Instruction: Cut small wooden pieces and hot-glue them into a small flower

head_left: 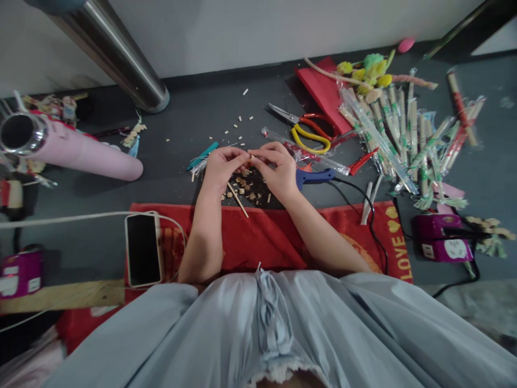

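My left hand (223,167) and my right hand (275,168) meet at their fingertips over the dark table, both pinched on a small pale piece (251,158) that is too small to name. A thin wooden stick (237,200) slants down from under my left hand toward the red towel (262,237). Several small cut wood bits (247,188) lie scattered beneath my hands. Both forearms rest on the towel.
Yellow and red scissors (309,129) and a blue tool (315,175) lie right of my hands. A pile of wrapped chopsticks (407,140) is at the right. A phone (142,249) sits on the towel at left, a pink bottle (76,153) beyond. A metal pole (121,54) rises at the back.
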